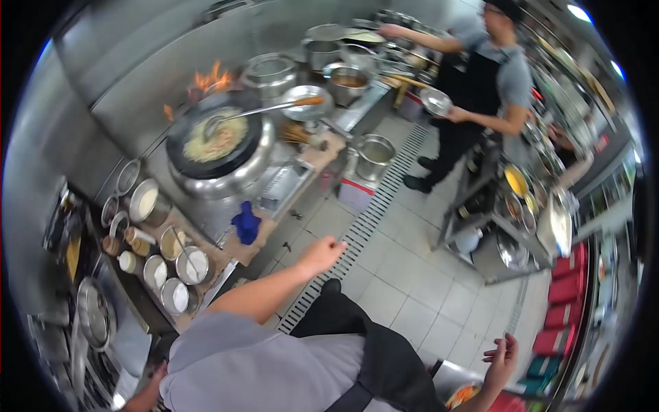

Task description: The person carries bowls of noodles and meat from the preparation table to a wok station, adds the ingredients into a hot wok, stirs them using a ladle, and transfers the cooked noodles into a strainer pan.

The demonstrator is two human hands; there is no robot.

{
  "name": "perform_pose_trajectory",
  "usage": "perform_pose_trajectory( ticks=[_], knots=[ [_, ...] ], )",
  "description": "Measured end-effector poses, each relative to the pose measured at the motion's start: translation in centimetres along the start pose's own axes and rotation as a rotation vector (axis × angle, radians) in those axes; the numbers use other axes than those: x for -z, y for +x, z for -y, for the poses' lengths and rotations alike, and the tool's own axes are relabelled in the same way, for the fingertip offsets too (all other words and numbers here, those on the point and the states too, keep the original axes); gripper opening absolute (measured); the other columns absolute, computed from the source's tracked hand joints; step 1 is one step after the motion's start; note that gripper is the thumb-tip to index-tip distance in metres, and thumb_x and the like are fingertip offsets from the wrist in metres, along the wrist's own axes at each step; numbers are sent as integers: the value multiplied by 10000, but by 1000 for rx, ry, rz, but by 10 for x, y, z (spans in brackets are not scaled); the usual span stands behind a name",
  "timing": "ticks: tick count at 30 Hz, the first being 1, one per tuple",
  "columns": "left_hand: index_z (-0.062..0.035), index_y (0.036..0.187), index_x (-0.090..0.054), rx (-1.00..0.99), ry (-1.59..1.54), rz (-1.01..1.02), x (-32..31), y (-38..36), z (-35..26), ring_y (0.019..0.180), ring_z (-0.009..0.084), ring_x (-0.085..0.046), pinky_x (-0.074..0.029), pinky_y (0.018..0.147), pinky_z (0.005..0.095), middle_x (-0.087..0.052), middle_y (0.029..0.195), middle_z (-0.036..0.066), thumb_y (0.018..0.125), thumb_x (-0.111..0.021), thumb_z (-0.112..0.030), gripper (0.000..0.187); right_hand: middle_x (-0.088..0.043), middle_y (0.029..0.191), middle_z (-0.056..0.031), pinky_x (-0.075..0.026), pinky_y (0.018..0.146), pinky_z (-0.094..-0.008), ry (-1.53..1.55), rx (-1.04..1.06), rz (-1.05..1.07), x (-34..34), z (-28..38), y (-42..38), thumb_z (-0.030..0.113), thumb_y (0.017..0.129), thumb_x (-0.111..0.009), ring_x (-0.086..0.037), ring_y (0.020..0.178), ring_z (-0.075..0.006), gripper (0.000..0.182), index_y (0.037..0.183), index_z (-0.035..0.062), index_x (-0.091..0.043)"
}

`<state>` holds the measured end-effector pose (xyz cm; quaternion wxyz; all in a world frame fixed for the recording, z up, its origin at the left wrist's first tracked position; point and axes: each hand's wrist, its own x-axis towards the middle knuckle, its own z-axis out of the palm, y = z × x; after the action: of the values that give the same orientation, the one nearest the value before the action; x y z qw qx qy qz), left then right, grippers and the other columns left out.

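My left hand (321, 255) is held out over the tiled floor with its fingers curled in, and nothing shows in it. Low on the right, my right hand (504, 356) has its fingers apart and holds nothing. Closest to the left hand is a blue cloth (246, 223) lying on the counter edge. Beyond it a wok (180, 147) with pale, noodle-like food (214, 139) sits on the burner. A wooden-handled ladle (264, 110) rests in the wok, touched by neither hand. Flames (211, 79) rise behind the wok.
Seasoning containers (156, 271) line the left counter. A co-worker (491, 75) stands upper right, holding a metal bowl (435, 101). A steel pot (375, 156) stands by the floor grate (364, 226). A prep table (491, 237) is right. Part of another arm (147, 395) shows lower left.
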<state>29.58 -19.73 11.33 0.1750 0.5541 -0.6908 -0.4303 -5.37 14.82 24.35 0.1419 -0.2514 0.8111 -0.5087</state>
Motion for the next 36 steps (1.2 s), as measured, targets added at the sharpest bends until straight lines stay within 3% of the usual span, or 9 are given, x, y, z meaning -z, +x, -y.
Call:
perform_pose_trajectory(
  ticks=[3,8,12,20,25,28,30,32,36],
  knots=[
    [-16,966,-582,107,9,-346,78,8,41,886,352,-592,-459,774,421,-625,907,183,825,-601,-349,362,-584,889,-94,-461,484,-227,-156,22,356,-78,34,51,95,895,-521,-582,603,-128,290,1165,-10,-504],
    [34,1173,-491,291,248,-905,141,22,106,1058,381,-504,-425,900,438,-525,1107,243,780,-631,-277,521,-608,868,-114,-488,546,-265,-299,41,760,-194,67,119,111,857,-580,-616,648,-155,347,1174,-18,-520],
    [20,1088,-560,528,270,-628,140,28,133,1038,362,-524,-439,884,430,-544,1084,221,744,-672,-302,484,-639,866,-131,-490,581,-272,-392,243,936,-282,108,159,118,848,-595,-631,657,-160,337,1141,-39,-542],
    [0,985,-578,715,411,-604,111,35,137,909,368,-600,-471,819,436,-625,928,207,778,-640,-317,383,-648,838,-129,-488,591,-295,-440,416,1323,-413,174,228,144,851,-599,-629,644,-160,343,1145,-25,-550],
    [33,1050,-557,921,71,-775,116,41,115,932,398,-599,-471,811,450,-620,961,260,822,-579,-356,450,-602,882,-170,-492,654,-319,-164,1092,1234,-521,238,246,103,806,-619,-617,764,-268,303,1075,-25,-570],
    [-10,1142,-524,468,-1138,-1183,112,34,94,952,244,-620,-485,835,392,-618,1094,104,815,-612,-235,408,-576,1038,-190,-487,746,-429,5,1524,1053,-589,301,237,92,771,-622,-593,879,-339,343,1098,12,-552],
    [-6,1150,-520,306,-1302,-1301,103,34,64,989,248,-605,-472,872,399,-614,1102,106,821,-593,-219,398,-565,1053,-198,-484,767,-438,161,1673,1000,-643,324,234,90,765,-620,-584,910,-340,377,1126,15,-538],
    [1,1158,-514,10,-1560,-1400,98,36,16,1073,257,-570,-426,969,412,-603,1126,115,810,-548,-191,398,-544,1090,-217,-491,780,-438,-69,1867,878,-692,329,227,98,796,-568,-574,960,-347,386,1166,8,-509],
    [-41,1183,-504,-396,-1623,-1471,70,53,-32,1113,279,-539,-392,1012,415,-569,1172,110,746,-591,-223,481,-585,1037,-232,-494,768,-456,-491,1815,1089,-764,323,212,107,825,-501,-597,935,-357,407,1223,23,-470]
  ],
)
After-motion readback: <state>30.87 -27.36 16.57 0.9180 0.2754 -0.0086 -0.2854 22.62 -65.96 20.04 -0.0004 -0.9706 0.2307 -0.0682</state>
